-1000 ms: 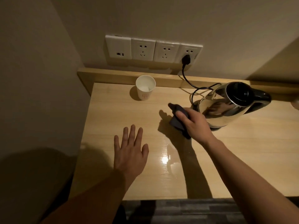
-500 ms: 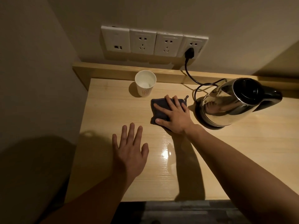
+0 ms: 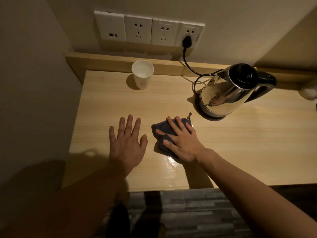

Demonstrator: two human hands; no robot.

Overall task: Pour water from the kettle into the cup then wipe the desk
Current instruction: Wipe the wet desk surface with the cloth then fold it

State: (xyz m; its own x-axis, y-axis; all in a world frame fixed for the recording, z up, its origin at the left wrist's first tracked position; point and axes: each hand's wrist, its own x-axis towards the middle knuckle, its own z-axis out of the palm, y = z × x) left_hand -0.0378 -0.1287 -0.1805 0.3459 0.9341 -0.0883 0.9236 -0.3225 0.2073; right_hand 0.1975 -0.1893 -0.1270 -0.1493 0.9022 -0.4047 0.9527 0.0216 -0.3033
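A white paper cup (image 3: 142, 75) with water in it stands at the back left of the wooden desk (image 3: 106, 107). The steel kettle (image 3: 229, 93) with a black lid and handle sits on its base at the back right. My right hand (image 3: 183, 141) lies flat on a dark blue cloth (image 3: 164, 131), pressing it onto the desk near the middle. My left hand (image 3: 127, 143) rests flat on the desk just left of the cloth, fingers spread, holding nothing. A wet sheen (image 3: 169, 162) shows on the desk below my right hand.
A row of wall sockets (image 3: 147, 30) is above the desk's raised back ledge (image 3: 109, 61). A black plug (image 3: 187, 41) and cord run down to the kettle. The wall (image 3: 37, 83) closes the left side. Dark floor (image 3: 188, 212) lies beyond the front edge.
My right hand has dragged the cloth from beside the cup and kettle toward me, to the desk's middle. My left hand stays flat in place. The view has shifted downward.
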